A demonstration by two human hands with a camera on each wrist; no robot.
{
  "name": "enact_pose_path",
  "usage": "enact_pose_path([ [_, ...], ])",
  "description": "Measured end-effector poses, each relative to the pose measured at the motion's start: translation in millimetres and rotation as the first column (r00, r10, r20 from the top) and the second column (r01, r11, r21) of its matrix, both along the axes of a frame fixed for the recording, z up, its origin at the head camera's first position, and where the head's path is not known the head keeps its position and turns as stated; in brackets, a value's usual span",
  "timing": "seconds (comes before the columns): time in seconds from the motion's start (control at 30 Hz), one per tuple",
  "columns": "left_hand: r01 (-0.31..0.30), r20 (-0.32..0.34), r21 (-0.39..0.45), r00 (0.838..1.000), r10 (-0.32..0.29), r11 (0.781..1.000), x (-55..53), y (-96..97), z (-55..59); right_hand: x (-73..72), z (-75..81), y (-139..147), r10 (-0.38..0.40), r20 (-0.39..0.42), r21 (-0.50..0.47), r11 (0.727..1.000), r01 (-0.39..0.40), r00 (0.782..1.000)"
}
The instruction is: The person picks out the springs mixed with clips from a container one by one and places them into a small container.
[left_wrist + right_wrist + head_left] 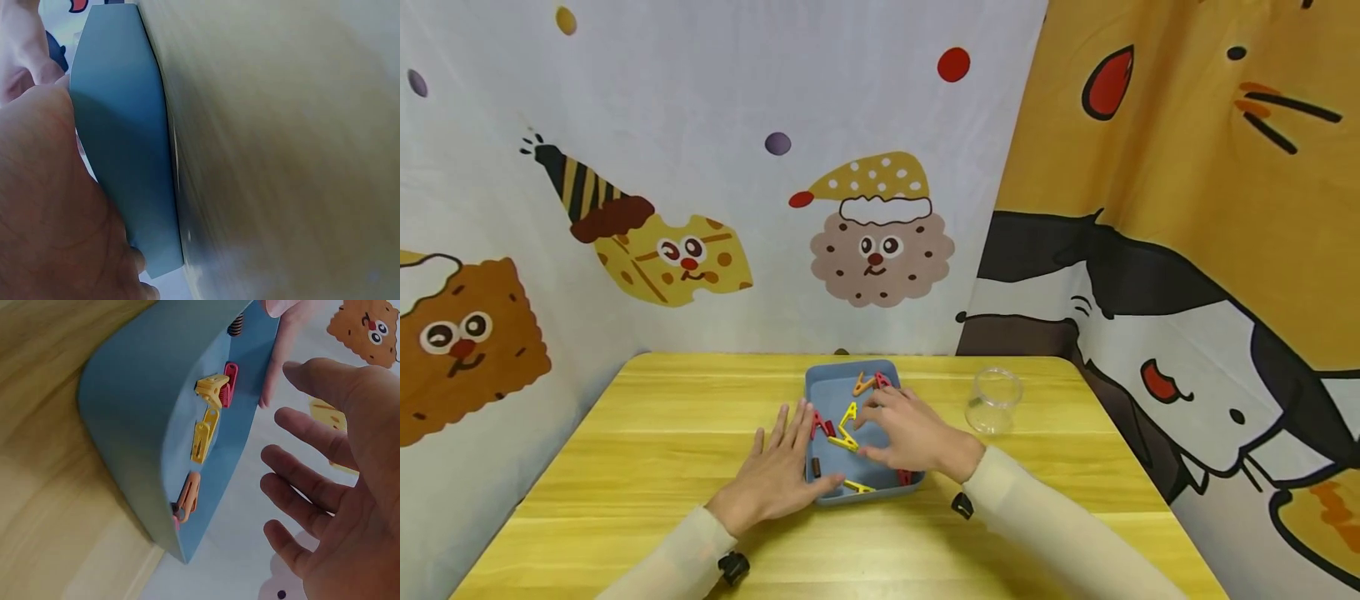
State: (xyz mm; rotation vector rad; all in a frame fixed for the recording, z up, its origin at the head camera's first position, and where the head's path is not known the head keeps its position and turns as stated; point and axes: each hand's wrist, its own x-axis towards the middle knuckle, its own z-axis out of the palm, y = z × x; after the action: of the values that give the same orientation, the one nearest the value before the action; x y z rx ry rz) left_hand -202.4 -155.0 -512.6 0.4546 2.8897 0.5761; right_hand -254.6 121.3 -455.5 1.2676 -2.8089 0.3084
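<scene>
A blue-grey tray (811, 387) holds several small plastic clothespins. A yellow clothespin (850, 413) stands out near the middle, with a red clothespin (817, 422) to its left and an orange clothespin (862, 384) toward the far end. Close to the tray's left wall is a small dark brown ridged piece (235, 325). My left hand (781, 475) rests along the left rim, fingers straight and thumb stretched over the near corner. Over the tray's right side hovers my right hand (913, 429), its fingers spread and loosely bent; the right wrist view shows nothing held in it.
A clear round container (994, 400) stands on the wooden table (700, 417) to the right of the tray. Behind the table hangs a cartoon-printed curtain (865, 100), and another printed cloth covers the right side.
</scene>
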Motion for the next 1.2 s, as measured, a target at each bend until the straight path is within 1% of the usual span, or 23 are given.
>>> enact_pose_path([
  [0.2, -0.005, 0.007, -0.005, 1.0, 0.005, 1.0, 0.7, -0.5, -0.8, -7.3, 2.3, -12.4, 0.048, -0.021, 0.073, 0.996, -0.047, 0.999],
  [0.43, -0.009, 0.023, 0.009, 1.0, 0.009, 1.0, 2.0, -0.6, -1.2, -13.7, 4.1, -23.7, 0.099, 0.023, 0.121, 0.988, -0.101, 0.995],
  [0.63, -0.008, 0.032, 0.012, 0.999, 0.008, 1.0, 2.7, -1.8, -0.7, -20.4, 0.9, -34.4, 0.186, 0.018, 0.161, 0.969, -0.187, 0.982],
  [0.77, -0.005, 0.037, 0.013, 0.999, 0.005, 1.0, 2.8, -0.7, -1.0, -24.9, -2.3, -39.1, 0.235, 0.042, 0.159, 0.958, -0.238, 0.971],
  [0.93, -0.005, 0.037, 0.014, 0.999, 0.004, 1.0, 3.2, 0.1, -0.3, -28.8, -7.3, -46.1, 0.267, 0.075, 0.166, 0.947, -0.276, 0.961],
  [1.07, -0.005, 0.038, 0.015, 0.999, 0.005, 1.0, 3.4, 0.1, 0.7, -29.2, -10.2, -52.7, 0.281, 0.081, 0.194, 0.937, -0.291, 0.956],
  [1.2, -0.003, 0.036, 0.014, 0.999, 0.003, 1.0, 3.0, -0.1, 1.4, -29.4, -12.5, -59.3, 0.286, 0.095, 0.2, 0.933, -0.3, 0.954],
])
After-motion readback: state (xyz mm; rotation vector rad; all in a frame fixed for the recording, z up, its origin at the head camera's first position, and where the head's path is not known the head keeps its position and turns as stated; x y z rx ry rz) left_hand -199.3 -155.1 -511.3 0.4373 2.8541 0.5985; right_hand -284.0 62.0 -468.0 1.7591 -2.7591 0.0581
